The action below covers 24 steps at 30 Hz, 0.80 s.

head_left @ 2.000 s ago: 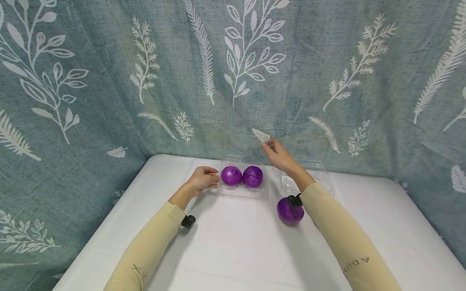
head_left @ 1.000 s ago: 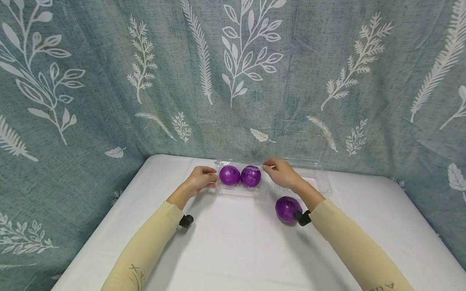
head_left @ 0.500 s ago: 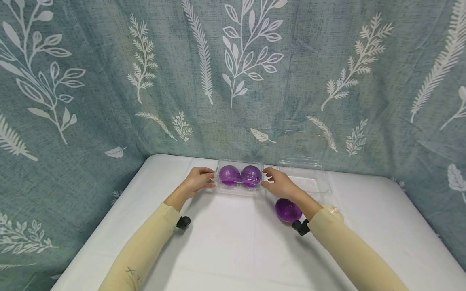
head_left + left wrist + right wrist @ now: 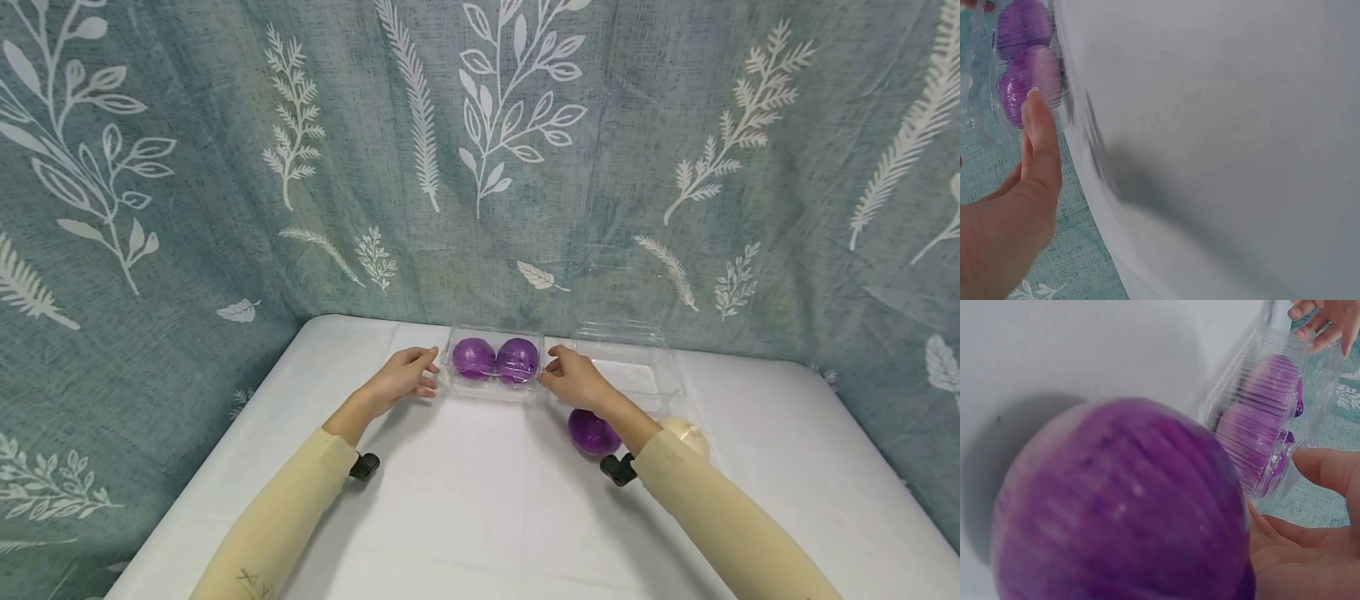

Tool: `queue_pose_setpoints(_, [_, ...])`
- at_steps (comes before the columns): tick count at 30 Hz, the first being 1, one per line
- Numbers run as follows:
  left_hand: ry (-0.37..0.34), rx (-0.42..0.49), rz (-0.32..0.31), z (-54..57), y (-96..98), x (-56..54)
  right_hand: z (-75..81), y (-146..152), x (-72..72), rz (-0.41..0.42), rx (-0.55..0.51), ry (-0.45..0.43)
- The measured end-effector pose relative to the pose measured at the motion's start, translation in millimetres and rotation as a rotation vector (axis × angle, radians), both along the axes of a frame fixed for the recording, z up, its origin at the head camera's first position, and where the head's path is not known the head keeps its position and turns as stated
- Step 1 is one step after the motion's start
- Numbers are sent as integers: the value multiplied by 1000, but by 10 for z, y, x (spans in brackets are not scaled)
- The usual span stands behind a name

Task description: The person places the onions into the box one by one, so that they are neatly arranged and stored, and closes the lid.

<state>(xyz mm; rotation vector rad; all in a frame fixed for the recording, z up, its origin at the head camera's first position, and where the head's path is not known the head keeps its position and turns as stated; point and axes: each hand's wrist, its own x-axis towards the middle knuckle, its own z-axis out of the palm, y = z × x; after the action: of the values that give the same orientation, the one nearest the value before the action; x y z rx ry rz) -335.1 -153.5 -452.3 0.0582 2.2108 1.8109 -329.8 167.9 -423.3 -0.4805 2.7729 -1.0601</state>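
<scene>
A clear plastic clamshell box [image 4: 492, 393], its lid down, holds two purple onions side by side, a left one [image 4: 473, 359] and a right one [image 4: 517, 362]. Just off the box's left end is my left hand [image 4: 397, 383], fingers loosely extended and holding nothing. My right hand [image 4: 577, 379] is at the right end, thumb and fingers spread close to the plastic in the right wrist view. Below the right wrist lies another purple onion [image 4: 592, 432], large in the right wrist view and partly behind the arm in the head view.
To the right of the filled box stands a second clear box [image 4: 633, 375], its lid up. A cream-coloured onion [image 4: 686, 435] lies beyond the right forearm, partly hidden. The white-covered table [image 4: 480, 500] backs onto a blue-green leaf-patterned curtain [image 4: 420, 250].
My right hand has come down with the lid of the filled box, which now covers the onions. My left hand has drawn back slightly leftward from the box.
</scene>
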Motion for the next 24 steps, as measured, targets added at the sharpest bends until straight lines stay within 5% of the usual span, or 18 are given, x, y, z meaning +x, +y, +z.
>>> queue_pose_setpoints(8, [2, 13, -66, -51, 26, 46, -3, -35, 9, -30, -36, -57])
queue_pose_setpoints(18, [-26, 121, -61, -58, 150, 12, 1, -66, -1, -66, -257, -292])
queue_pose_setpoints(24, [-43, 147, -35, -58, 174, -4, -18, -93, -18, -89, -289, -322])
